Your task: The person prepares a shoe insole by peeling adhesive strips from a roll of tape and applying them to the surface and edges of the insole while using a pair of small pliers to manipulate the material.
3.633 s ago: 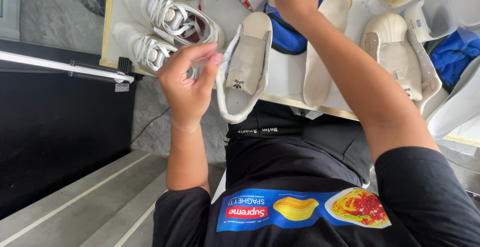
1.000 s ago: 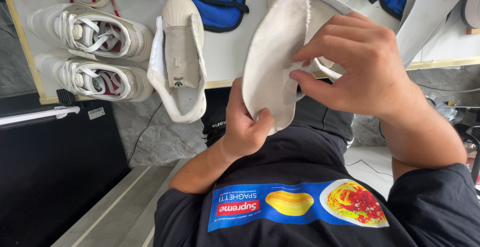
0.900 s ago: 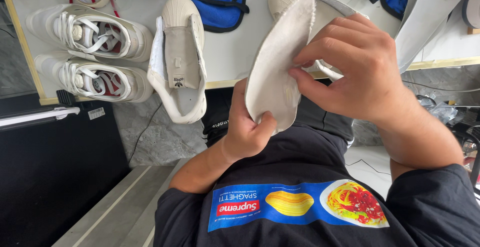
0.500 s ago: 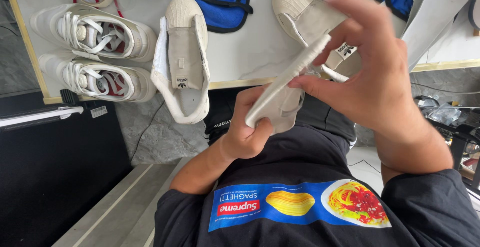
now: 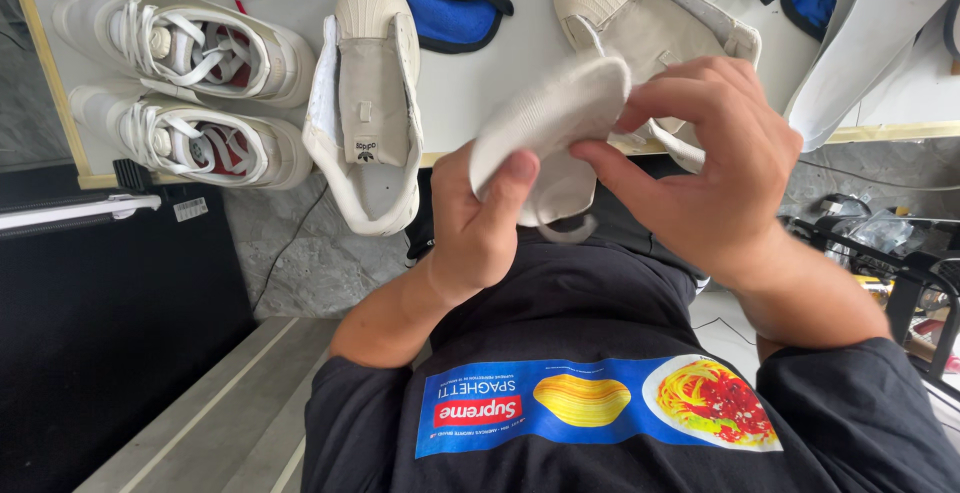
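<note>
We see a pale, off-white insole held up in the middle of the frame, just in front of the table edge. Its surface shows a fine woven texture, and it is bent, curled over rather than flat. Its long axis runs on a slant, from lower left near the person's chest to upper right, with the rounded end pointing toward the upper right.

The left hand grips the lower part of the insole, thumb pressed across its face and fingers closed behind. The right hand comes in from the right, its fingers curled and pinching the upper edge of the insole, thumb underneath.

Behind the insole, on the white table, a beige unlaced shoe lies with its shell toe toward the top of the frame. A second unlaced shoe lies at centre left, overhanging the table edge. In the upper left sit two laced white sneakers, side by side.
</note>
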